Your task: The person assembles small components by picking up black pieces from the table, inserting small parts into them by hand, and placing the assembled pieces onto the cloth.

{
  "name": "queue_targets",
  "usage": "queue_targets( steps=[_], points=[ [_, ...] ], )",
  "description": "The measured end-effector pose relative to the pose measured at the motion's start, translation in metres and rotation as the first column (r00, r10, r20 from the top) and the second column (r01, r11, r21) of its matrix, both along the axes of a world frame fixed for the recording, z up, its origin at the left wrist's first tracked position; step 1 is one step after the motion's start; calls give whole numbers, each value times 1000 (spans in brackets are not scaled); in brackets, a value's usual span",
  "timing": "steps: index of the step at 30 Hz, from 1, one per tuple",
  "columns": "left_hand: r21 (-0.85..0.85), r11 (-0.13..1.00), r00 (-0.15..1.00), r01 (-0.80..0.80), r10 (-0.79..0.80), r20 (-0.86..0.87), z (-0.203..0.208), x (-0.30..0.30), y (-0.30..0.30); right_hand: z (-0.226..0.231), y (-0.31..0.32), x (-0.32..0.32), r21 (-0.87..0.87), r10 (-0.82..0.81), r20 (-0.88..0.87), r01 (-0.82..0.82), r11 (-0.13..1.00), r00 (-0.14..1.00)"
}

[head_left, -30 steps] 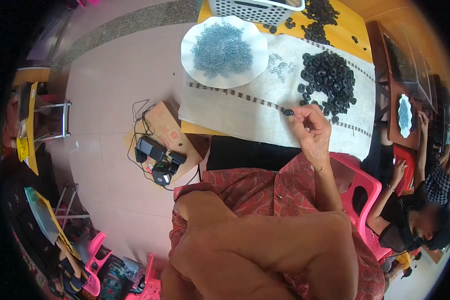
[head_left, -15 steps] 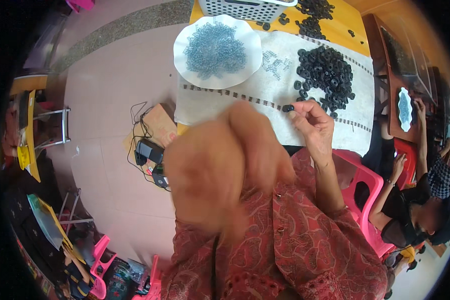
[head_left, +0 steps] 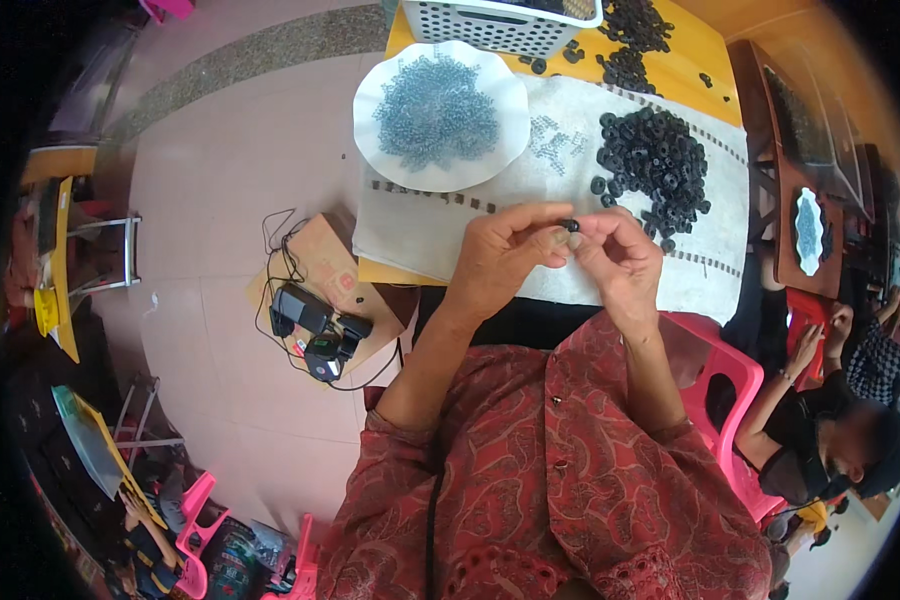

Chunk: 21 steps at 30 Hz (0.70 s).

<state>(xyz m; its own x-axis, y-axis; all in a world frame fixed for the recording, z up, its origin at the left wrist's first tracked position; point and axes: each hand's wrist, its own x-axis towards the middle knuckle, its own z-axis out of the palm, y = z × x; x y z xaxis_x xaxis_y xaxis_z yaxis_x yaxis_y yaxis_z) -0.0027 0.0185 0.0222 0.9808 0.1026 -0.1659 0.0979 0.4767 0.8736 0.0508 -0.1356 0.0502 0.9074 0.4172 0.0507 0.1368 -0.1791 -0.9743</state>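
Observation:
Both my hands meet over the near edge of the white cloth [head_left: 410, 225]. A small round black part [head_left: 570, 225] is pinched between the fingertips of my right hand [head_left: 622, 262]. My left hand [head_left: 507, 250] is closed too, its thumb and forefinger pressed to the same part from the left. Whether a smaller piece is between the left fingers is hidden. Beyond the right hand lies a heap of similar black parts [head_left: 655, 150]. Past the left hand stands a white wavy-edged plate [head_left: 515, 120] with many tiny bluish-grey coil-like pieces [head_left: 435, 110]; several more lie loose on the cloth.
A white perforated basket [head_left: 490, 35] stands at the table's far edge, with more black parts [head_left: 635, 25] beside it. Left of the table, a cardboard box [head_left: 335, 262] bears black devices and cables. A pink chair [head_left: 735, 385] is at right, near a seated person [head_left: 820, 430].
My left hand, blurred and raised before my body half a second ago, has moved away to the cloth and met the right hand at the black part. My right hand has barely moved.

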Motion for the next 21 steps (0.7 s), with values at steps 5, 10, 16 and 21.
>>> queue_targets(
  steps=[5, 10, 16, 21],
  points=[
    [-330, 942, 996, -65, 43, -76, -14, 2, 4, 0, 7, 9, 107, -3, -167, 21, 994, 986],
    [-533, 845, 997, -54, 18, -73, -24, 5, 10, -18, 22, 32, -285, -69, 403, 197, 938, 913],
    [-632, 772, 997, -62, 15, -79, -25, 5, 11, -21, 35, 38, -498, 17, 533, 298, 814, 846],
    [-607, 792, 996, -61, 13, -84, -20, 7, 13, -17, 12, 30, -406, -19, 590, 318, 857, 807]
  ],
)
